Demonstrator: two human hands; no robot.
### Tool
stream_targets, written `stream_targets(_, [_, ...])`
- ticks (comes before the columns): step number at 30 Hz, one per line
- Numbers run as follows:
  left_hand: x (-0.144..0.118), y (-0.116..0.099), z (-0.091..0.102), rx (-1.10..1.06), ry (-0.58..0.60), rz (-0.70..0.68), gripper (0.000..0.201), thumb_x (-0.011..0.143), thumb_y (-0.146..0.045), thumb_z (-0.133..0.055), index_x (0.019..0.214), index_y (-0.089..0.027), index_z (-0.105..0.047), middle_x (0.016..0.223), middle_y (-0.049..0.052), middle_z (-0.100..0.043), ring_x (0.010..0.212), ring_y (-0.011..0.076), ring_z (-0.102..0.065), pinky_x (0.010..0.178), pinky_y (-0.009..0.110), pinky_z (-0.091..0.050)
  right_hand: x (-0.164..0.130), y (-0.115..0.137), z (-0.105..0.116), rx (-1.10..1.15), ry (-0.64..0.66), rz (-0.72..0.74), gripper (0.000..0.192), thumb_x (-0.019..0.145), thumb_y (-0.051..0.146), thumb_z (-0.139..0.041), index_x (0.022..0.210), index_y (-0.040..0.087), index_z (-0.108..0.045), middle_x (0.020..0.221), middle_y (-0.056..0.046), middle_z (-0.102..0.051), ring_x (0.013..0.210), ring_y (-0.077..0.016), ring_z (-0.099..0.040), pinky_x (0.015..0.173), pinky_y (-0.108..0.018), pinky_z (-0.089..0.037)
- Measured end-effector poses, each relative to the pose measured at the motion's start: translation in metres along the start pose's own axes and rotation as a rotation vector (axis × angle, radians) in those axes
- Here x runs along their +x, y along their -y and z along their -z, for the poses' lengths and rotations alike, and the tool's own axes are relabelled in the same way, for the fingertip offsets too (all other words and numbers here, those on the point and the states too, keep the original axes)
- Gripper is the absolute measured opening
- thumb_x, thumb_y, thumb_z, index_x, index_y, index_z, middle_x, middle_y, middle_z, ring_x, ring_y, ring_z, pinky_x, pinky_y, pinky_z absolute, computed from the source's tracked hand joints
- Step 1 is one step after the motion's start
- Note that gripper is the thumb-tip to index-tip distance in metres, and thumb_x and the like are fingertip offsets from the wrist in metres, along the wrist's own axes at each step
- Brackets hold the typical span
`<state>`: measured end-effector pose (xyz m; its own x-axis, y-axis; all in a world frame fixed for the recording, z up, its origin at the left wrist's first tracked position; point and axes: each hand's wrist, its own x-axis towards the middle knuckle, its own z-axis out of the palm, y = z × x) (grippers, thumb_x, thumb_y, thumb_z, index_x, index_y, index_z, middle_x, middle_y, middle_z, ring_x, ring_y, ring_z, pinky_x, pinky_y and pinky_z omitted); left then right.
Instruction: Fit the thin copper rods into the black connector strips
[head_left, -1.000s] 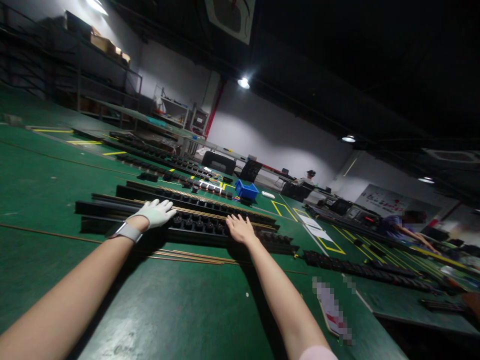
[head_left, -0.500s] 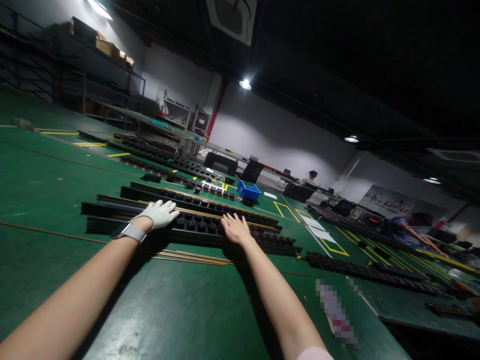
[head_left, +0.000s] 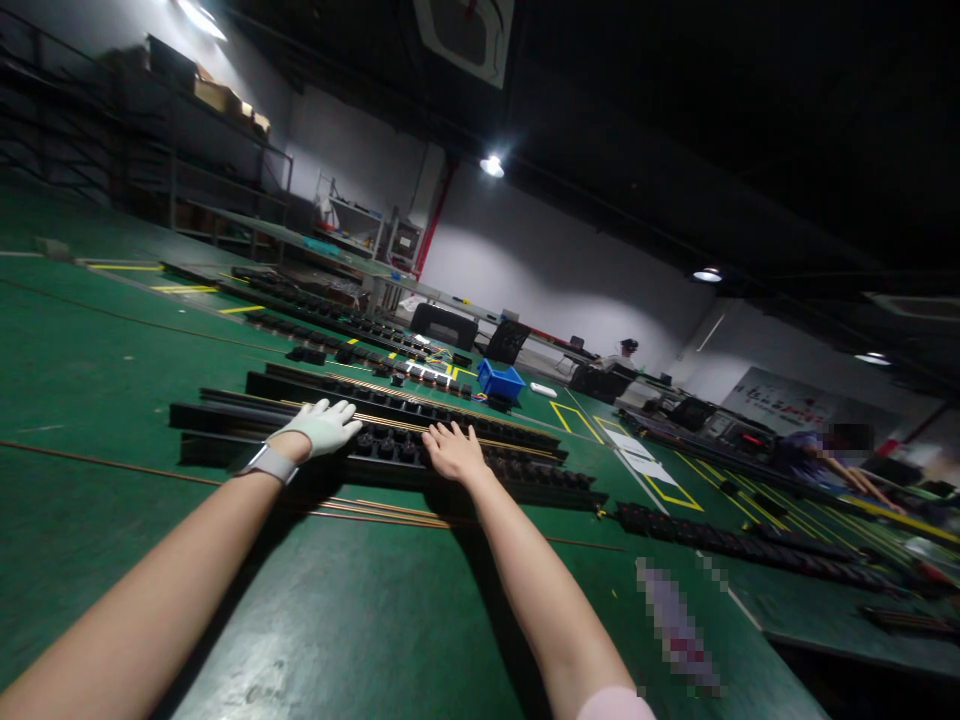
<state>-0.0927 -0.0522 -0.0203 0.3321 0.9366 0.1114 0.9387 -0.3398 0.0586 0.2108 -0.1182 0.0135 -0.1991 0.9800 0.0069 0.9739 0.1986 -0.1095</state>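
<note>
The white-gloved left hand point(head_left: 326, 428) and bare right hand point(head_left: 454, 455) lie palm-down, fingers extended and parted; any pinch beneath cannot be told. Between them, thin brass-coloured rods point(head_left: 394, 424) run along long black rails point(head_left: 544, 487), inward from the right edge of the green table point(head_left: 337, 620). Apparent step: steadying rods; next move calls for level pressure.

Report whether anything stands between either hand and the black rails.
Nothing visible does: the gloved left hand and bare right hand appear to rest on the black rails. A group of loose rods lies on the green table, nearer the person.
</note>
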Motion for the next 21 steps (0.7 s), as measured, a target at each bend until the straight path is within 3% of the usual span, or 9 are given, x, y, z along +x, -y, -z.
stream_targets(5, [-0.002,-0.002,0.001,0.023,0.002,-0.006,0.054,0.102,-0.031,-0.043,0.148,-0.034,-0.071,0.175,0.013,-0.043,0.152,0.0474,-0.039,0.119,0.070,-0.031,0.004,0.019,-0.006,0.026,-0.060,0.046,0.078,0.113,0.070,-0.012,0.175,0.028,-0.032,0.181,-0.002,-0.029,0.171,-0.0280,-0.015,0.137,-0.060,-0.003])
stream_targets(9, [-0.001,-0.001,0.000,0.016,-0.008,-0.009,0.054,0.101,-0.031,-0.042,0.146,-0.032,-0.072,0.174,0.014,-0.044,0.151,0.0470,-0.041,0.119,0.071,-0.032,0.008,0.031,-0.011,0.028,-0.052,0.038,0.077,0.114,0.065,-0.012,0.174,0.024,-0.036,0.180,-0.004,-0.030,0.170,-0.0287,-0.019,0.137,-0.060,-0.004])
stream_targets(21, [0.002,0.000,-0.002,0.041,0.030,0.014,0.055,0.104,-0.036,-0.037,0.150,-0.030,-0.068,0.177,0.013,-0.040,0.154,0.0458,-0.039,0.121,0.069,-0.032,0.008,0.036,-0.011,0.037,-0.091,0.024,0.078,0.113,0.067,-0.013,0.170,0.024,-0.044,0.178,-0.005,-0.036,0.168,-0.0305,-0.023,0.137,-0.061,-0.006])
